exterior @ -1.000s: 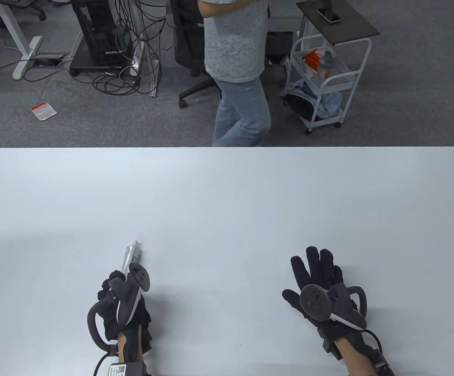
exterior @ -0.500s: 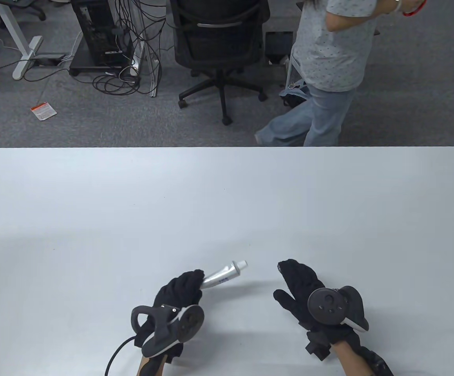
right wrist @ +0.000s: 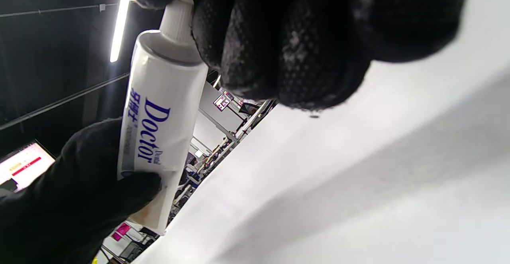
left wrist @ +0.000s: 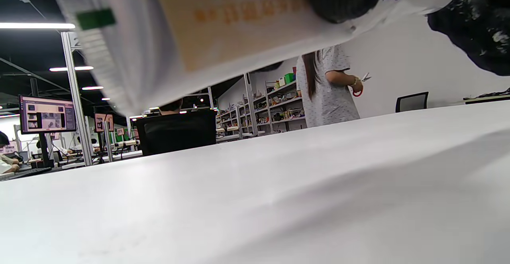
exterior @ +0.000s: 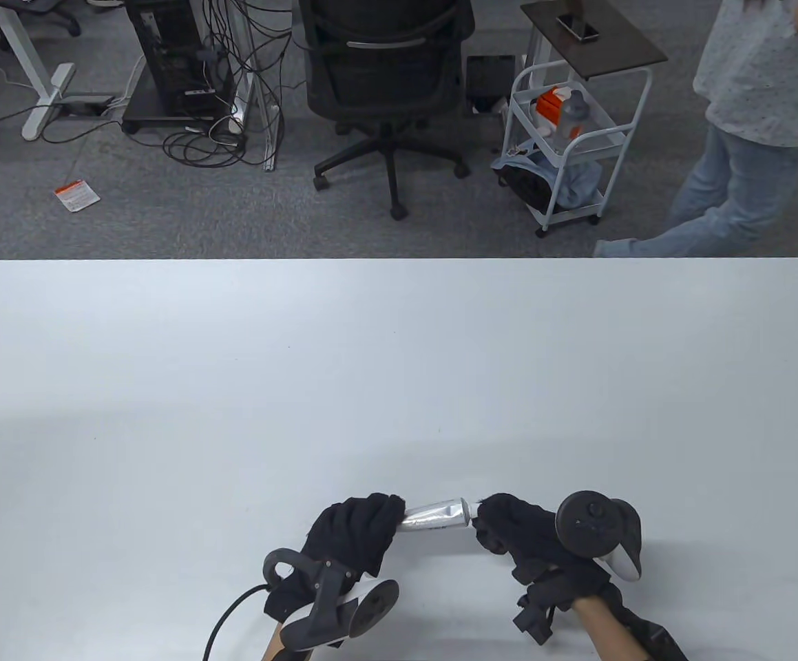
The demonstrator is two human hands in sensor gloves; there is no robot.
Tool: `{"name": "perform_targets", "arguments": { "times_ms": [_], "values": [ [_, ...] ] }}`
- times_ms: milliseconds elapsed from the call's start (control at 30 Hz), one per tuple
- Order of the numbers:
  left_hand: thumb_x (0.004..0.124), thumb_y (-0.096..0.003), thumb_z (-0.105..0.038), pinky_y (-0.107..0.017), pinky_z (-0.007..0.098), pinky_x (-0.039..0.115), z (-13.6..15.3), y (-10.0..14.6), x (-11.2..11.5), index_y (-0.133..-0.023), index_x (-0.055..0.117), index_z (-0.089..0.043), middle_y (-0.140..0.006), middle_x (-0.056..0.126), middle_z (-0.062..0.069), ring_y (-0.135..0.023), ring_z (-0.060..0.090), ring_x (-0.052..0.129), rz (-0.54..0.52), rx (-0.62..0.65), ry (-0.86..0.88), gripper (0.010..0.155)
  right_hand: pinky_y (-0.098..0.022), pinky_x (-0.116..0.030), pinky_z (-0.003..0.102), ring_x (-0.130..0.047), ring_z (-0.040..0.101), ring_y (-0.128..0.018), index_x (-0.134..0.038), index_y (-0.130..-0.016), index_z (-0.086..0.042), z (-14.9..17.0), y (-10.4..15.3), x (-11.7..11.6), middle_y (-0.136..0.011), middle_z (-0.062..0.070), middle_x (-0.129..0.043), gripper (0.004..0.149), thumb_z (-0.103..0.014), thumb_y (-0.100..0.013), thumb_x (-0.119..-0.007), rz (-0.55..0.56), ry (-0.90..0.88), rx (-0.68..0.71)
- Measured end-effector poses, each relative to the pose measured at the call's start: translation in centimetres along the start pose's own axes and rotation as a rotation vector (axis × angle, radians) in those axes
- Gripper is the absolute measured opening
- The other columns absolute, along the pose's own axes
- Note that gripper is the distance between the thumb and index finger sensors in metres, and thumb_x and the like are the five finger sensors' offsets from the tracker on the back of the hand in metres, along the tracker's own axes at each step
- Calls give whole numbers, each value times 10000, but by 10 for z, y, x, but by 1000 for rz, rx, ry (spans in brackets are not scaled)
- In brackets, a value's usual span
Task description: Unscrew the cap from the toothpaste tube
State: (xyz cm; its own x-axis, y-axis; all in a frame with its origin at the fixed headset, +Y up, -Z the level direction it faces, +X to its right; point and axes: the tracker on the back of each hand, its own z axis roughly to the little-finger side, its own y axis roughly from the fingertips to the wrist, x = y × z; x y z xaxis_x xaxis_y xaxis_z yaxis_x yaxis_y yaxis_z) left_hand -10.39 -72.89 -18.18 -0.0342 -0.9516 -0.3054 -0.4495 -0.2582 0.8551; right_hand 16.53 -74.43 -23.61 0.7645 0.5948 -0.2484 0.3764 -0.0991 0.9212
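Note:
A white and silver toothpaste tube point(exterior: 433, 515) is held level above the table point(exterior: 399, 358) near its front edge. My left hand point(exterior: 357, 533) grips the tube's tail end. My right hand point(exterior: 509, 527) has its fingers closed around the white cap point(right wrist: 177, 16) at the tube's right end. In the right wrist view the tube point(right wrist: 159, 116) reads "Doctor" and my fingertips point(right wrist: 279, 48) wrap the cap. In the left wrist view the tube point(left wrist: 207, 28) fills the top, close to the lens.
The white table stretches far and to both sides of my hands. Beyond its far edge stand an office chair point(exterior: 385, 76), a white trolley point(exterior: 571, 138) and a person point(exterior: 750, 124) at the right.
My left hand brought the tube right and turned it level. My right hand moved left and closed on the cap. The person behind the table walked to the right.

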Motion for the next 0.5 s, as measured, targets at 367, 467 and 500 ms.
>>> {"name": "perform_targets", "arguments": {
  "times_ms": [367,467,500],
  "values": [
    [676,-636,-277,-800,474,733,-2,1,-1,-1066,467,-384,-1158,618,-21,-1071,161,740,-3,36,3,489,-383,-793,502,-938,378,-540,-769,-857,-22,-2,-1,4,-699,174,-918,447,-361,-598,-634,-40,14,19],
    [681,-633,-279,-791,475,743,-2,2,-1,-1064,474,-384,-1155,628,-17,-1062,163,753,0,44,7,490,-405,-793,509,-938,383,-568,-771,-864,-28,-4,-1,5,-720,179,-920,441,-351,-592,-645,-34,43,31],
    [682,-632,-280,-786,473,747,-2,1,-1,-1064,475,-384,-1153,632,-17,-1059,165,758,5,47,8,490,-406,-795,506,-941,383,-566,-772,-865,-25,-5,-1,5,-721,181,-921,441,-347,-590,-648,-31,53,35]
  ]
}}
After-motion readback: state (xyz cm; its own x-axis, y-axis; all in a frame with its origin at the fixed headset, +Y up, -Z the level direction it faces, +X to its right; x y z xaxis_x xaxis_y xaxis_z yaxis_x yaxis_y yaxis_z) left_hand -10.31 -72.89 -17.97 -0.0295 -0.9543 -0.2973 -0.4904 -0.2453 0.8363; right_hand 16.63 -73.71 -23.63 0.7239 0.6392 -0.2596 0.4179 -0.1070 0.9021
